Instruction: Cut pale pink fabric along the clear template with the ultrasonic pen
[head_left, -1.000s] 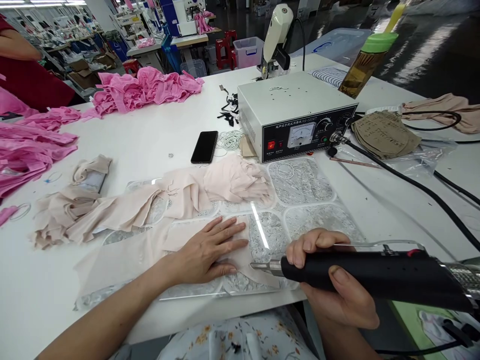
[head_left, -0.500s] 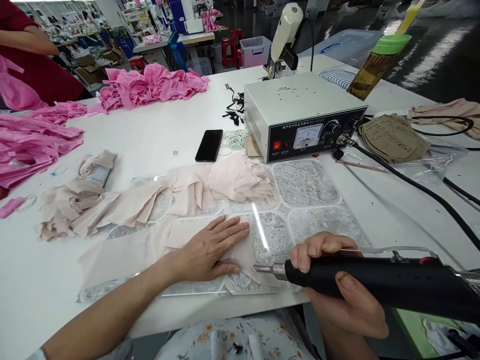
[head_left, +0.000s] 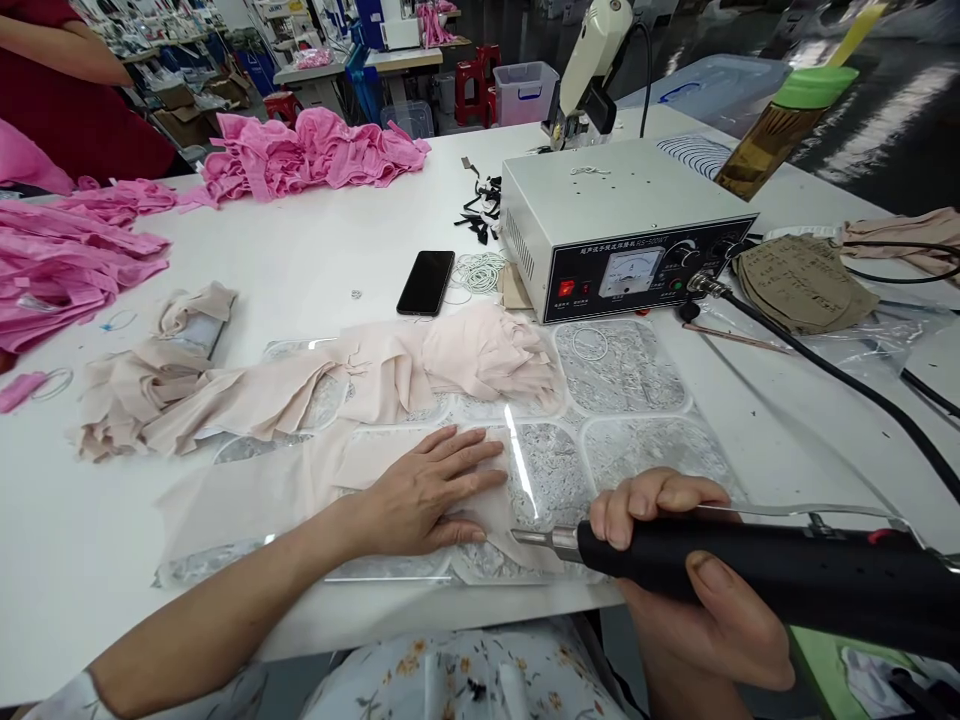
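Note:
My left hand (head_left: 427, 490) lies flat with fingers spread on a beige fabric piece (head_left: 247, 495) that rests on a clear scratched plastic sheet (head_left: 637, 440). My right hand (head_left: 690, 580) is wrapped round a black hand-held cutter (head_left: 757, 578). Its metal tip (head_left: 536, 538) touches the fabric's near edge, just right of my left hand. A black cable (head_left: 825, 368) runs from the grey control box (head_left: 615, 225) toward the tool.
More beige fabric (head_left: 315, 385) lies heaped behind my left hand. Pink fabric piles (head_left: 315, 155) sit at the far left. A black phone (head_left: 426, 282), white rings (head_left: 480, 270), a brown bottle (head_left: 780, 130), tan pieces (head_left: 806, 285). A person in red (head_left: 67, 90) stands at the back left.
Both hands keep their hold and place on the fabric. The tool's tip has crept slightly right along the fabric edge; the view has shifted a little.

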